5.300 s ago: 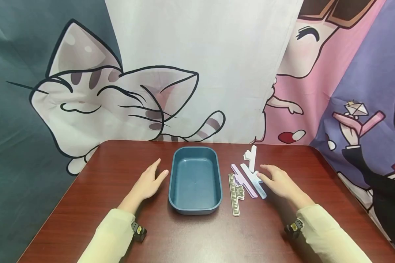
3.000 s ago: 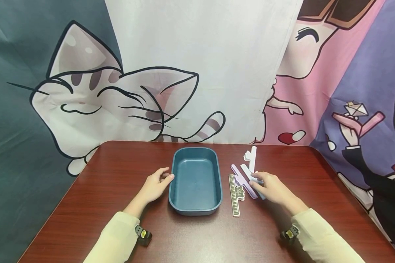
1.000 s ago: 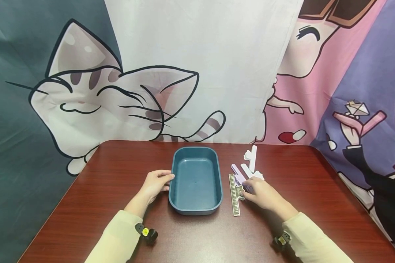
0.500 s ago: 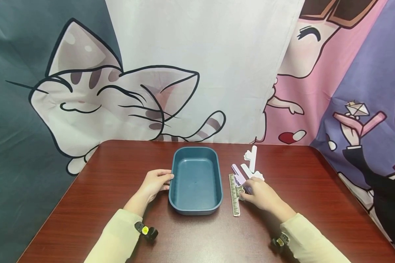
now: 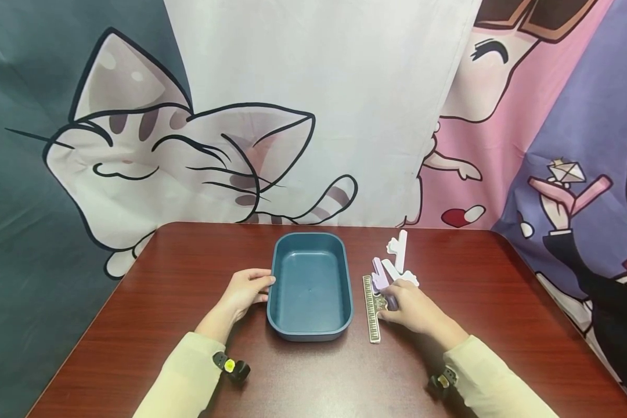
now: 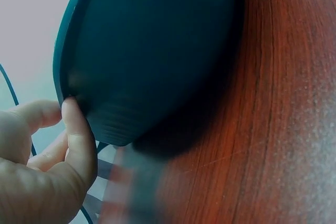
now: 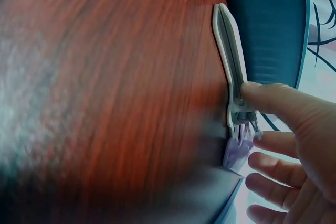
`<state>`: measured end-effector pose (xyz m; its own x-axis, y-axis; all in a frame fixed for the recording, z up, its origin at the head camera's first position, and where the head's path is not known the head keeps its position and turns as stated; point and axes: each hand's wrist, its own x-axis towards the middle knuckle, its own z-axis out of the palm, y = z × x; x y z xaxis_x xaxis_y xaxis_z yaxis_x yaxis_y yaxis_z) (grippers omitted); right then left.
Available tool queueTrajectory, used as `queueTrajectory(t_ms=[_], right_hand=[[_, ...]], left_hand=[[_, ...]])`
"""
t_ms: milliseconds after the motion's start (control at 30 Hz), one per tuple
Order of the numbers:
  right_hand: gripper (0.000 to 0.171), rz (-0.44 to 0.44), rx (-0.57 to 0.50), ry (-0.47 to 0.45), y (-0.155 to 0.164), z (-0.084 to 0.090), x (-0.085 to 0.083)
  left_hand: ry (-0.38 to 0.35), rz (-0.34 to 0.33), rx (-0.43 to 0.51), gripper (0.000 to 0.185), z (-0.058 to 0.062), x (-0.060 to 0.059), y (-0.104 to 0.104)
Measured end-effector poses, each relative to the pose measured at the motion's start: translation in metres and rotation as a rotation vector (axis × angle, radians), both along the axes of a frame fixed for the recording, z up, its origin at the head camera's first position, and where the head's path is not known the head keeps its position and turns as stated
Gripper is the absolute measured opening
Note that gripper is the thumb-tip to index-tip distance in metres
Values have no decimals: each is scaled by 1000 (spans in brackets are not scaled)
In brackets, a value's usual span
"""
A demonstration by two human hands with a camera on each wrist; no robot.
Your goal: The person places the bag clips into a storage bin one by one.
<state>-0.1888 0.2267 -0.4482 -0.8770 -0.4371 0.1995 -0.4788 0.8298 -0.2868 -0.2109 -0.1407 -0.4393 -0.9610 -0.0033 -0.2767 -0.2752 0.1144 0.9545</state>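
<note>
In the head view my left hand (image 5: pixel 244 293) holds the left rim of a blue plastic bin (image 5: pixel 309 334). The left wrist view shows its thumb and a finger pinching the bin's edge. My right hand (image 5: pixel 415 309) is at a green-and-cream long clip (image 5: pixel 371 313) right of the bin. Its thumb and forefinger sit about the clip's handle, which the hand partly covers. A purple clip (image 5: pixel 379 277) lies against the green one, partly under the fingers. Close behind, a pale blue-white clip (image 5: pixel 393 270) is partly hidden by the hand.
A white clip (image 5: pixel 400 249) lies farther back on the brown wooden table (image 5: pixel 313 383). Each wrist wears a strapped camera. Printed cloth (image 5: pixel 324 116) with cartoon figures hangs behind the table.
My left hand has come to the bin's rim. The right hand has moved left and nearer, from the pale clip to the green one. The purple clip has turned and shifted a little.
</note>
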Motion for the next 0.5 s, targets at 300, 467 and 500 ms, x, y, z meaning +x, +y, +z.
queueTrajectory(t_ms=[300,467,500], right_hand=[[44,32,7,-2,0,2,-1],[42,42,1,-5,-1,3,0],[42,42,0,-11,-1,3,0]], left_hand=[[10,-7,-3,38,-2,0,0],[10,-6,-5,38,-2,0,1],[7,-4,-4,37,-2,1,1]])
